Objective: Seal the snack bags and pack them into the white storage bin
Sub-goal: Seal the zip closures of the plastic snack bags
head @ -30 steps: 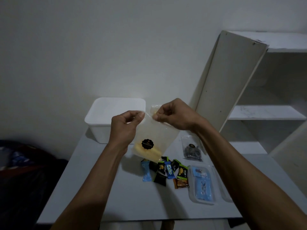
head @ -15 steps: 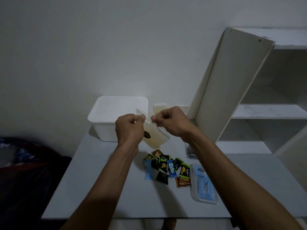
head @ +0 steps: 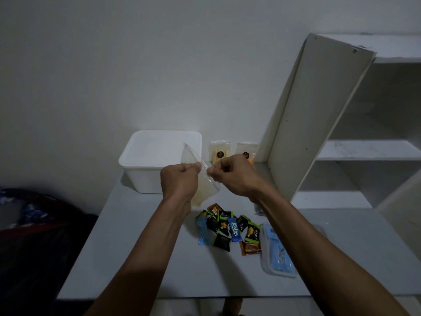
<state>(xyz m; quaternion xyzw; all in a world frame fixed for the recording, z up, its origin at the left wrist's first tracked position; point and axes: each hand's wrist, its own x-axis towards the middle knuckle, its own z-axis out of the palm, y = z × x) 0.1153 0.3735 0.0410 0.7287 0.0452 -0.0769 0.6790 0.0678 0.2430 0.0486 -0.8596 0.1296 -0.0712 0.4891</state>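
Both hands pinch clear zip-top snack bag (head: pixel 206 181) at mouth, left hand (head: pixel 180 179) beside right hand (head: pixel 232 174), above table's far edge by white storage bin (head: pixel 145 176). Light, limp, slippery film; likely best gripped along seal strip.

Both forearms outstretched, left hand (head: pixel 180 179) and right hand (head: pixel 234 174) pinching, knuckles up.
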